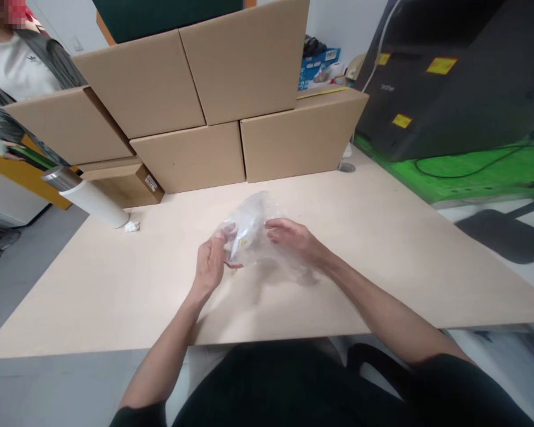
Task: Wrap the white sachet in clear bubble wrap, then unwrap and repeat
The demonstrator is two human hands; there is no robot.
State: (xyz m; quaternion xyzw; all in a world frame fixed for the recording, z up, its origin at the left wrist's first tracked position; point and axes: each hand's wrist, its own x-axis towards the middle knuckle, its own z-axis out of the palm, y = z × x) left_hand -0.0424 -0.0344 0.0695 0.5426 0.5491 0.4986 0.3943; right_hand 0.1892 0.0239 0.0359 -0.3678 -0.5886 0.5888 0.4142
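A crumpled clear plastic bag is held up over the middle of the pale wooden table. Something white with a small yellow patch shows inside it, too blurred to name. My left hand grips the bag's left side, thumb on the near face and fingers partly seen through the film. At the bag's right side is my right hand, its fingers curved against the film and apart from the thumb. Loose film hangs below that hand toward the table.
Stacked cardboard boxes line the table's back edge. A white bottle with a steel lid stands at the left, beside a crumpled white scrap. A black machine rests on a green surface at the right. Another person is at the far left.
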